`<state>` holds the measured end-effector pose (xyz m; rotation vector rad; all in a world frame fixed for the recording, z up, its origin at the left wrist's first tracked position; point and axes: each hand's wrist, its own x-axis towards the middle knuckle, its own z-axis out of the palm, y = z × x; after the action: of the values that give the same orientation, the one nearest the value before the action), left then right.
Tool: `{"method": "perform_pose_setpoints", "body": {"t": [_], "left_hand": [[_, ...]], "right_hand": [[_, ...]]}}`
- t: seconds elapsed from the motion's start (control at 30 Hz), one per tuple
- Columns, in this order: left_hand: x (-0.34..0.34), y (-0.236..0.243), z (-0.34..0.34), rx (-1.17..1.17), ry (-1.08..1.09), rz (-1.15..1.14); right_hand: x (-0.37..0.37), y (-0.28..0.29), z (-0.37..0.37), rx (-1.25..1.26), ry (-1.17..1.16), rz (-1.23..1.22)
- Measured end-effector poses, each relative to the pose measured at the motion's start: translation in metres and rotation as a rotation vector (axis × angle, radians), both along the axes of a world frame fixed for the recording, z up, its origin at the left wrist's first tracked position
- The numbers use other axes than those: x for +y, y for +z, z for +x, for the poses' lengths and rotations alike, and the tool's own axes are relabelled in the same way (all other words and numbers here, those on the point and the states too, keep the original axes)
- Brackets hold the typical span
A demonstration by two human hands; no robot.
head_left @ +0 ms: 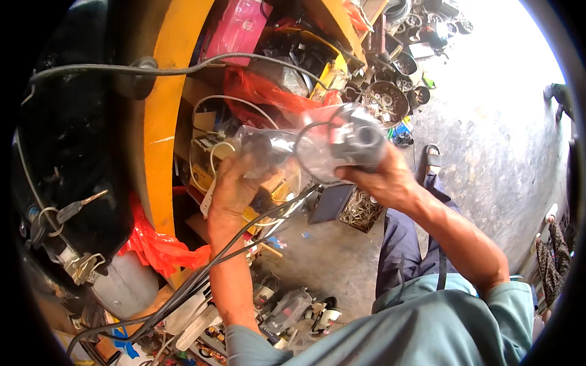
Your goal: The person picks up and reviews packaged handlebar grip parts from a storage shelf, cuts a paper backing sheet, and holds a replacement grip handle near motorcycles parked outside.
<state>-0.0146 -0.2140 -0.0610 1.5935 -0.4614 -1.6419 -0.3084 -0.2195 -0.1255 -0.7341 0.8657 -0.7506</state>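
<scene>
In the head view, the tall, curved orange-yellow wooden panel [162,122] is the landmark. Left of it, a metal key on a ring [72,211] lies against a glossy black surface [79,152]. Right of the panel, the left hand [231,183] is loosely curled at a crumpled clear plastic bag [284,141] with something dark inside; its fingertips are obscured, so I cannot tell whether it grips. Farther from the panel come a thin dark looped cable [296,146] and a rounded black-and-grey device [360,140], blurred, grasped by the right hand [386,174] with the thumb underneath. The device sits on the panel's far side from the left hand, so the right hand is nearer. Bag and device together stretch roughly sideways, away from the panel; the device's own long axis is too blurred to judge.
</scene>
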Motion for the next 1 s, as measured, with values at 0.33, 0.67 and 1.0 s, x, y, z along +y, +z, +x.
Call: {"method": "perform_pose_setpoints", "body": {"t": [0.33,0.67,1.0], "left_hand": [[-0.007,0.011,-0.042,0.072,-0.224,0.057],[-0.014,0.018,-0.062,-0.047,-0.346,0.074],[-0.020,0.029,-0.072,-0.316,-0.571,-0.096]], "right_hand": [[0.003,-0.025,0.013,-0.167,-0.055,0.162],[0.009,-0.027,-0.018,-0.118,-0.129,0.250],[0.001,0.007,-0.027,0.005,0.074,0.037]]}}
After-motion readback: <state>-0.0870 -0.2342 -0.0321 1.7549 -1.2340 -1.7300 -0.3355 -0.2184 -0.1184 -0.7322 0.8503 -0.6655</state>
